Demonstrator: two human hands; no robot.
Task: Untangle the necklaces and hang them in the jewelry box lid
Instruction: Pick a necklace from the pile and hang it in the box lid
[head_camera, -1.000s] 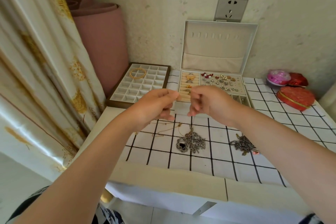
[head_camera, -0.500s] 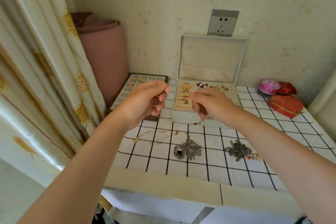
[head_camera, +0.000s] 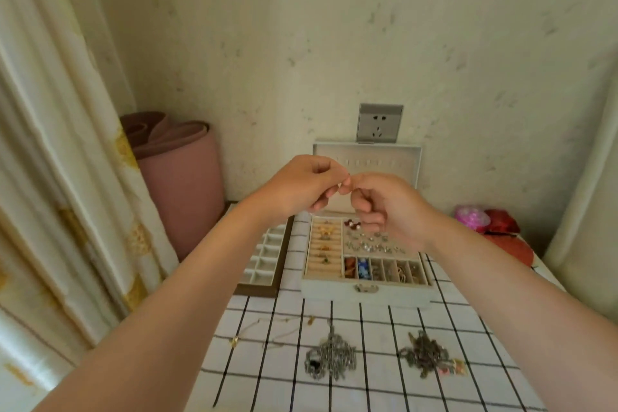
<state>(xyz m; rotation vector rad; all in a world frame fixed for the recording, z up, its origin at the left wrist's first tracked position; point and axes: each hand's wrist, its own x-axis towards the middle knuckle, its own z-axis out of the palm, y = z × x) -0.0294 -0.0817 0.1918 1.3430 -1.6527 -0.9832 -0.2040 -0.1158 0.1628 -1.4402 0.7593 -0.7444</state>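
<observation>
My left hand (head_camera: pixel 301 187) and my right hand (head_camera: pixel 384 207) are raised in front of the open lid (head_camera: pixel 406 157) of the jewelry box (head_camera: pixel 334 291). Their fingertips meet and pinch something tiny and pale, too small to make out; it may be a fine chain. The lid's row of hooks shows just above my hands. On the checked tablecloth lie a thin gold necklace (head_camera: pixel 277 328), a tangled silver necklace (head_camera: pixel 331 358) with a dark pendant, and a darker tangled necklace (head_camera: pixel 424 356) with coloured charms.
A brown tray (head_camera: pixel 264 264) with white compartments sits left of the box, partly behind my left arm. A pink rolled mat (head_camera: pixel 180 177) and a curtain (head_camera: pixel 50 177) stand at the left. Red and pink boxes (head_camera: pixel 501 227) are at the right, a wall socket (head_camera: pixel 379 124) above the lid.
Both hands rose from above the table to the level of the lid and came together until the fingertips touch. The view tilted upward toward the wall.
</observation>
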